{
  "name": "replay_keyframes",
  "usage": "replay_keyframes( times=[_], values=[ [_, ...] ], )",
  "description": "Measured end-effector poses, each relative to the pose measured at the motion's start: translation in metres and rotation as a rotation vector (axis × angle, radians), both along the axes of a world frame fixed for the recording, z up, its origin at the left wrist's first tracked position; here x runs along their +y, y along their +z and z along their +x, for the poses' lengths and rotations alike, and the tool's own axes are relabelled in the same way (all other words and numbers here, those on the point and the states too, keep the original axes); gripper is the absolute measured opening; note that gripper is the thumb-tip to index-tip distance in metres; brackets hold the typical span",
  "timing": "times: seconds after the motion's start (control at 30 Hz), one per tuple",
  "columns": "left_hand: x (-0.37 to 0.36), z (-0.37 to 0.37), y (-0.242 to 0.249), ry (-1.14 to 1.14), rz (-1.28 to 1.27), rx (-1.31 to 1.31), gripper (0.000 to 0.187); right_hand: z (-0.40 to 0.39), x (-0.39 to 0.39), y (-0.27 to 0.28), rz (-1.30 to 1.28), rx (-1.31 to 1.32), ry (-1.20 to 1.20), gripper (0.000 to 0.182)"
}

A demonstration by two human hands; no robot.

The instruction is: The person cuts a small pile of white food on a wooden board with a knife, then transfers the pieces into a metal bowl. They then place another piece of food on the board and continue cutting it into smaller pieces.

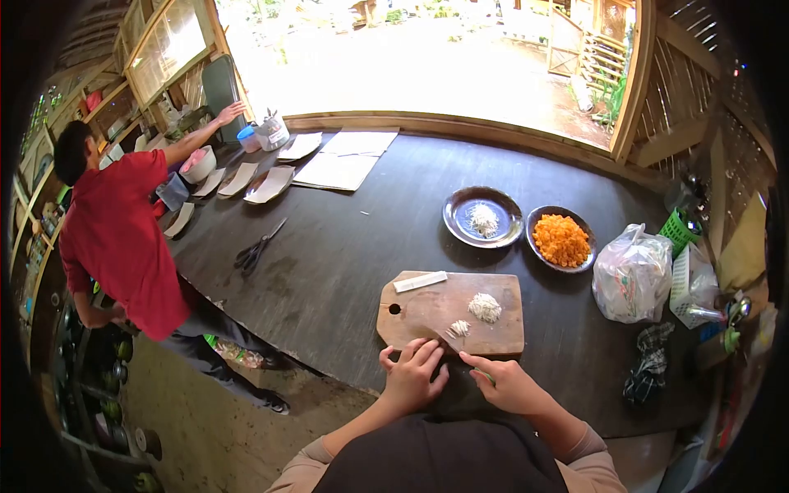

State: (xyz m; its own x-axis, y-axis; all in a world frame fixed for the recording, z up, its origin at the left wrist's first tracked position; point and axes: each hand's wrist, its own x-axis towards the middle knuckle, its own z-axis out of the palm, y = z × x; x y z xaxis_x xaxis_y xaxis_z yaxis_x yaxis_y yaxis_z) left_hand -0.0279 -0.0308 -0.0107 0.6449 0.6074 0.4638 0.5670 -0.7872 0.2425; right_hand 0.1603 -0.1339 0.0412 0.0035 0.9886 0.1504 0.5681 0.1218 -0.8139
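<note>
A wooden cutting board (403, 324) lies in front of me at the table's near edge. My right hand (505, 386) grips a knife (448, 339) with a green handle, its blade angled over the board. My left hand (413, 374) is beside the blade at the board's near edge, fingers curled; whatever lies under them is hidden. Next to the blade is a small heap of white slivers (459, 328). A larger pile of white shreds (485, 308) sits farther right on the board. Along the board's far side rests a white block-like strip (420, 282).
Beyond the board stand a plate (454, 222) with white shreds and a bowl of orange pieces (561, 241). A plastic bag (631, 275) and dark cloth (649, 361) are right. Scissors (259, 249) lie left. A person in red (123, 238) reaches across the table's far left.
</note>
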Motion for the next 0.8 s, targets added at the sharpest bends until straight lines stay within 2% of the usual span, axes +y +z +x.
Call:
replay_keyframes(
  times=[0.8],
  values=[
    [0.005,0.001,-0.001,-0.025,0.015,0.023,0.028,0.003,-0.003,-0.027,0.048,-0.109,-0.017,0.039]
  ],
)
